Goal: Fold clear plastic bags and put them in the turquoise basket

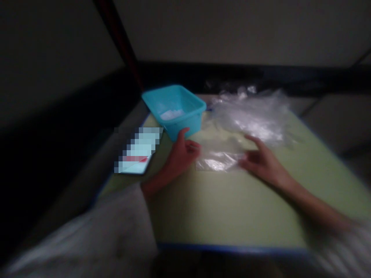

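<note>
A clear plastic bag [218, 161] is stretched between my two hands over the table. My left hand [185, 152] is at its left edge, with fingers curled on the plastic and the thumb raised. At the right edge, my right hand [262, 160] has its lower fingers bent onto the bag, while one digit sticks out above it. Motion blur softens the fingertips. Just beyond my left hand stands a turquoise plastic basket [185, 123] with some white pieces [172, 114] in it, too blurred to name.
A heap of clear plastic bags [255, 116] lies at the back right of the yellow-green table [232, 216], which has a blue edge. On the left is a lit phone or tablet [139, 164], partly pixelated. A wall [232, 31] rises behind the table.
</note>
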`<move>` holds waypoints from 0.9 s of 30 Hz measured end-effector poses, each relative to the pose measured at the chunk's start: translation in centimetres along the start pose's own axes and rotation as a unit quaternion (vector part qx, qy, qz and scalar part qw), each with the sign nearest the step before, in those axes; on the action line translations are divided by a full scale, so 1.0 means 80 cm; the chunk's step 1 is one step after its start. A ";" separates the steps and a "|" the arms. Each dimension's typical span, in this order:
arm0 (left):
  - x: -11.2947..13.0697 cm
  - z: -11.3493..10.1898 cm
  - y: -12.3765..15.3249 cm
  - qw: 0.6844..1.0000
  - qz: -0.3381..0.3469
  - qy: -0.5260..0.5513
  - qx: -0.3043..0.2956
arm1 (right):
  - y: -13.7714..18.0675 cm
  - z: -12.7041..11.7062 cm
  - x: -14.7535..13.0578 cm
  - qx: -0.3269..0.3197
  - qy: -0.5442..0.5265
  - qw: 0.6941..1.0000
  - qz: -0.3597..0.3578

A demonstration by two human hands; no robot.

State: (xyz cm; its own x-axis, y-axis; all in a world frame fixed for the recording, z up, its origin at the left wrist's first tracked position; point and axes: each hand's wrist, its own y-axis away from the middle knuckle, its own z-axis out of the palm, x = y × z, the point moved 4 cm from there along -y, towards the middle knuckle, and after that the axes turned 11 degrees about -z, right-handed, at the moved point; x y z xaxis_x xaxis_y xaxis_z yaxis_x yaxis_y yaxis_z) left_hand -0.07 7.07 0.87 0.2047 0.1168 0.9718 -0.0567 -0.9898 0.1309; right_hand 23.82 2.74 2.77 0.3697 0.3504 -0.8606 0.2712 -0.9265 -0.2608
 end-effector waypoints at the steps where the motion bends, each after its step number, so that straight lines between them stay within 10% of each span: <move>1: 0.003 -0.001 0.003 0.999 0.019 -0.034 0.016 | 0.000 0.000 0.000 0.003 0.016 1.000 -0.004; 17: 0.010 0.013 0.023 0.971 0.122 -0.206 0.018 | 0.006 0.006 -0.001 -0.047 0.239 0.968 -0.065; 27: 0.014 0.013 0.024 0.968 0.120 -0.220 0.008 | 0.003 -0.001 -0.003 -0.027 0.147 0.988 -0.033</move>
State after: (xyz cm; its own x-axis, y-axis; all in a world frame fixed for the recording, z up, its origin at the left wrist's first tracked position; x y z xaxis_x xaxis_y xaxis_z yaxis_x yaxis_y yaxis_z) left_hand 1.08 5.19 2.03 0.5845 -0.1598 0.7955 -0.1400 -0.9856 -0.0951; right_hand 23.91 2.49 2.95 0.5895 0.4420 -0.6761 0.3480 -0.8943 -0.2812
